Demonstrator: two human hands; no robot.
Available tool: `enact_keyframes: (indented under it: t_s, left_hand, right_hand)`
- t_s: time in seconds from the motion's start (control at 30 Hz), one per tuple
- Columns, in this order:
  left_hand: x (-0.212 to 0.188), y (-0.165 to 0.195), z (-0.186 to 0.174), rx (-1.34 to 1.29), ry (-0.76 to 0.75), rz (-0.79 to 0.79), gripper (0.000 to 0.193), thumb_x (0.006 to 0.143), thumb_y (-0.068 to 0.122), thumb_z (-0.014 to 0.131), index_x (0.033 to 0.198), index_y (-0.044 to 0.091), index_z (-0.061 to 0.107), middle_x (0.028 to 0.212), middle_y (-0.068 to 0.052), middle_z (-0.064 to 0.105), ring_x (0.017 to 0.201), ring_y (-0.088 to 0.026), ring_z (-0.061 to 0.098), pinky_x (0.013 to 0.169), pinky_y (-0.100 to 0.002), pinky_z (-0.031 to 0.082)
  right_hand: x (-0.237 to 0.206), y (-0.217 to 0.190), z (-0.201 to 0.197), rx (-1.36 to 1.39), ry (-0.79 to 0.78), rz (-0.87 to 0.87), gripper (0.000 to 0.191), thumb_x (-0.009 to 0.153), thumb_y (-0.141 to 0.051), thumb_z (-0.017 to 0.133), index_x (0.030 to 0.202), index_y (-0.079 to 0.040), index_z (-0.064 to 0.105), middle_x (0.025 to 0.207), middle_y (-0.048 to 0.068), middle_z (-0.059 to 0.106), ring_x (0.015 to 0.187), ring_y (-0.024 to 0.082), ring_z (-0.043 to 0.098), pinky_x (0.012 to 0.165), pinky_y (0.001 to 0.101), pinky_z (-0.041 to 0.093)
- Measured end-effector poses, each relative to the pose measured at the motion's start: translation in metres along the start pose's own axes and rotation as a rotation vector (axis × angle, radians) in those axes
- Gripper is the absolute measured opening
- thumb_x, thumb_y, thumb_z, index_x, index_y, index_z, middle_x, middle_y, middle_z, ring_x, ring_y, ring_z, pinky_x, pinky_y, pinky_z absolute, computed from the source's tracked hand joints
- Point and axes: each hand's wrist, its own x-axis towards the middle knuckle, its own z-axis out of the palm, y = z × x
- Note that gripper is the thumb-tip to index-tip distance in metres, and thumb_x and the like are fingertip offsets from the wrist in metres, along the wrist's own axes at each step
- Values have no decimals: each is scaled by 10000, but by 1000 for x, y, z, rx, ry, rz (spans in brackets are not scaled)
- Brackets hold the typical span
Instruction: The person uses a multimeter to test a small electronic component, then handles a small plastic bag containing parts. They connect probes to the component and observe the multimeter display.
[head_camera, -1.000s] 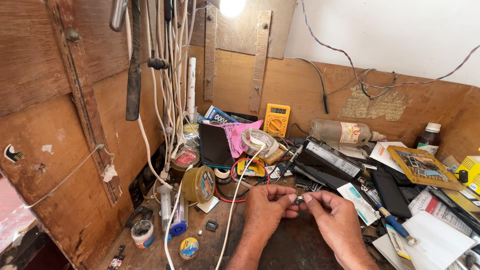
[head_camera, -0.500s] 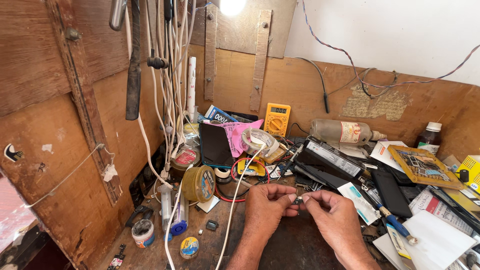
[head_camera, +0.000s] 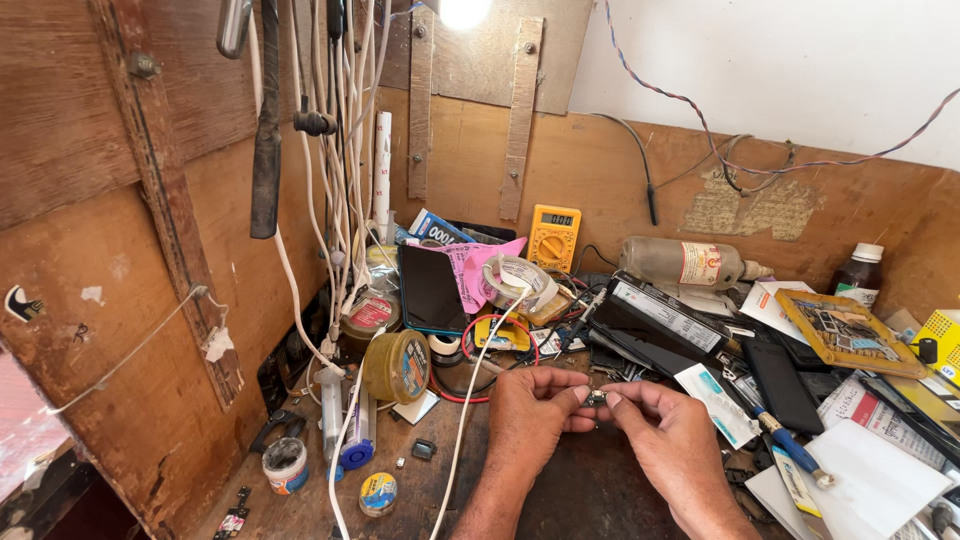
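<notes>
Head view: a small dark part (head_camera: 596, 398) is pinched between the fingertips of the left hand (head_camera: 533, 412) and right hand (head_camera: 668, 436) above the cluttered workbench (head_camera: 440, 480), and is best kept steady, gripped lightly by its edges.

Yellow multimeter (head_camera: 553, 238), tape roll (head_camera: 397, 367), bottle (head_camera: 683, 263).

Yellow multimeter (head_camera: 553, 236), pink paper (head_camera: 478, 264), red wire (head_camera: 478, 330)

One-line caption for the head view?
Left hand and right hand pinch a small dark part together above a cluttered wooden workbench.
</notes>
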Motion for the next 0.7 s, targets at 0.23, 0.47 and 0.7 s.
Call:
enact_keyframes:
  t_s: [0.23, 0.47, 0.7]
  left_hand:
    - [1, -2, 0, -8, 4, 1, 164, 897, -24, 692, 1038, -92, 739, 843, -155, 780, 726, -175, 788, 603, -255, 655]
    - [2, -4, -1, 32, 1, 4, 161, 895, -17, 700, 1033, -87, 745, 827, -152, 772, 715, -167, 783, 595, -252, 661]
    - [3, -7, 0, 63, 3, 24, 150, 891, -8, 717, 1020, -77, 751, 814, -135, 765, 678, -141, 761, 577, -245, 653]
  right_hand:
    - [0, 2, 0, 10, -3, -17, 257, 950, -106, 638, 1123, 25, 776, 899, 113, 840, 825, 126, 738, 771, 266, 550]
    - [1, 3, 0, -3, 0, -26, 252, 947, -104, 645, 1121, 19, 779, 893, 104, 834, 820, 123, 733, 769, 267, 548]
    - [4, 7, 1, -1, 9, -47, 237, 942, -80, 650, 1115, 13, 783, 884, 94, 823, 816, 117, 732, 766, 259, 547]
